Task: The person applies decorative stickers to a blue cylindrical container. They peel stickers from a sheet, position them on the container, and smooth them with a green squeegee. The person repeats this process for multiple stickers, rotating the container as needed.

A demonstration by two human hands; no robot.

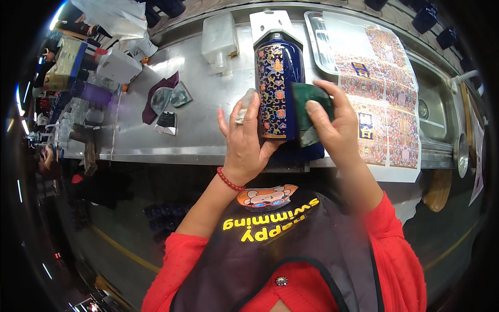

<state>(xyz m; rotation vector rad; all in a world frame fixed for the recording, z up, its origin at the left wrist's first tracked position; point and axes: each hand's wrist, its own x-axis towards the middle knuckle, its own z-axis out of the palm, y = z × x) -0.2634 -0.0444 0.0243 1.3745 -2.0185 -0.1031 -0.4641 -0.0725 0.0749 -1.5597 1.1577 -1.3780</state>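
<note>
A dark blue bottle [295, 67] with a colourful floral pattern lies at the middle of the steel table, its neck pointing away from me. My left hand [244, 130] grips the bottle's near left side and base, the thumb by its bottom edge. A white wrap [241, 115] covers part of one finger. In my right hand [335, 119] is a dark green flat pad [306, 106], pinched with the thumb on its face. The pad's left edge is up against the bottle's right side. Its exact material I cannot tell.
Printed pattern sheets [387, 93] lie at the right over a metal tray [318, 47], beside a sink [429, 106]. Back left of the bottle is a clear plastic container [218, 39]. A purple cloth [150, 112] and another green piece [180, 95] rest further left.
</note>
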